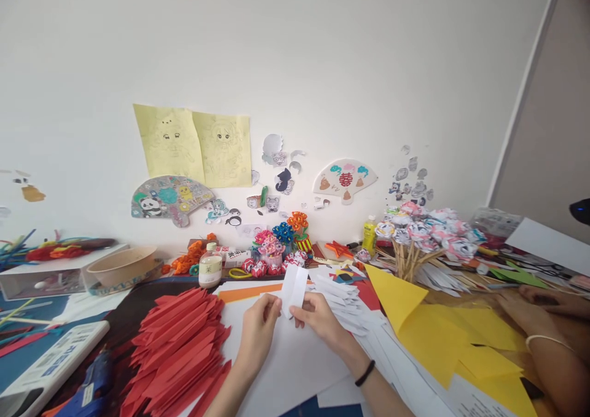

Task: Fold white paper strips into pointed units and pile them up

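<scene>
A small folded piece of white paper (295,285) is held upright between my two hands, with a crease running down it. My left hand (262,321) pinches its left edge between thumb and fingertips. On the other side, my right hand (318,318) grips the lower right part, thumb in front. Both hands hover over a large white sheet (295,368) on the table. Left of them lies a big pile of folded red paper strips (179,349). Folded white paper pieces (341,303) are heaped just beyond my right hand.
Yellow paper sheets (428,337) lie to the right, near another person's hands (530,309). A bunch of paper flowers on sticks (428,238) stands behind. At left are a glue gun (94,380), a white power strip (59,365), a bowl (122,266) and a bottle (211,266).
</scene>
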`<action>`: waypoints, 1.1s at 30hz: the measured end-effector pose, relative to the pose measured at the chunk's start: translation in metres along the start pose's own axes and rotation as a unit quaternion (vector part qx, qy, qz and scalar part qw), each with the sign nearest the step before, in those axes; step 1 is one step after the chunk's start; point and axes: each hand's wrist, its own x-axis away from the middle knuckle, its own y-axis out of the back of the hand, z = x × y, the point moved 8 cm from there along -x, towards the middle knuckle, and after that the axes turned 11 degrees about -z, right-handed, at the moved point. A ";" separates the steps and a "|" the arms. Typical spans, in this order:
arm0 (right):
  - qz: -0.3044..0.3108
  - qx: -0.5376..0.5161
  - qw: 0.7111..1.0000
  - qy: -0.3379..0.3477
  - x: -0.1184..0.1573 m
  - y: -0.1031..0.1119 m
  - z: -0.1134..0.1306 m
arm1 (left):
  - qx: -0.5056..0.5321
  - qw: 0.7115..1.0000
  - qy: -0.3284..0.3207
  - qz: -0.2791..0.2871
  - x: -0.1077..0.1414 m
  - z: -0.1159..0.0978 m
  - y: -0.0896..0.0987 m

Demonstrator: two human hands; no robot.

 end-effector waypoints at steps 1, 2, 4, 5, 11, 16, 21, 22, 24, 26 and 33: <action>0.001 -0.002 1.000 0.001 0.000 0.000 0.000 | 0.005 1.000 0.002 0.008 0.000 0.000 -0.001; 0.000 -0.005 1.000 0.002 0.000 0.001 0.001 | 0.011 1.000 0.002 0.015 0.000 0.000 -0.002; -0.004 -0.006 1.000 0.006 0.000 0.002 0.002 | 0.019 1.000 -0.002 0.021 0.000 0.000 -0.004; -0.006 -0.006 1.000 0.008 0.000 0.003 0.002 | 0.021 1.000 -0.005 0.021 0.000 0.000 -0.004; 0.002 -0.004 1.000 0.000 0.001 0.002 0.002 | 0.011 1.000 -0.024 0.004 0.001 -0.003 -0.001; 0.003 -0.001 1.000 0.005 0.001 0.001 0.003 | 0.034 0.999 -0.001 0.023 0.001 -0.003 -0.004; -0.016 0.001 1.000 0.013 0.000 0.004 0.005 | 0.059 0.997 0.005 0.051 0.001 -0.005 -0.007; -0.019 -0.002 1.000 0.014 0.000 0.005 0.006 | 0.057 0.997 0.006 0.059 0.002 -0.005 -0.009; -0.024 -0.012 1.000 0.014 0.000 0.006 0.007 | 0.055 0.996 0.005 0.074 0.004 -0.006 -0.012; -0.030 -0.020 0.999 0.014 0.000 0.007 0.009 | 0.061 0.994 0.001 0.085 0.007 -0.008 -0.015; -0.046 -0.023 0.999 0.009 0.001 0.008 0.007 | 0.068 0.995 -0.021 0.072 0.011 -0.013 -0.016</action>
